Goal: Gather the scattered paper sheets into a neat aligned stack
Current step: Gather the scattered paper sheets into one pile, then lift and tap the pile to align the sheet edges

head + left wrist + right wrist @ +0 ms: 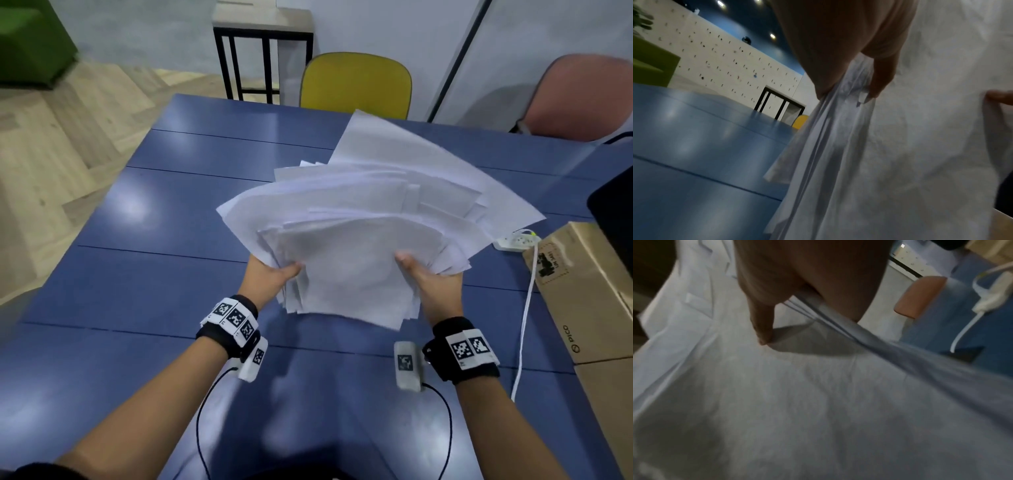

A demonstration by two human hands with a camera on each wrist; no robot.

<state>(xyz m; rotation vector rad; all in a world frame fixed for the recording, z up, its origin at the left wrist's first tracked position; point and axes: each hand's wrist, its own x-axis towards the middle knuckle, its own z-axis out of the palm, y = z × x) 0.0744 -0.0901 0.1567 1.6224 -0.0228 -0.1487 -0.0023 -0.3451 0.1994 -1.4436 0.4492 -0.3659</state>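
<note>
Head view: paper sheets (346,240), white, fanned and misaligned, held above the blue table (137,274). Left hand (270,277) pinches the near-left edge, right hand (431,279) the near-right edge; the bundle's length runs away from both grips, neither hand nearer.

Left wrist view: thumb on top of the sheets (910,146), layered edges splaying below the grip.

Right wrist view: thumb pressed on the sheets (797,394); edges uneven, blurred.

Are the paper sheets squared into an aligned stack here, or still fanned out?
Fanned out. In the head view the paper sheets splay with corners offset at different angles, gripped by the left hand and right hand.
</note>
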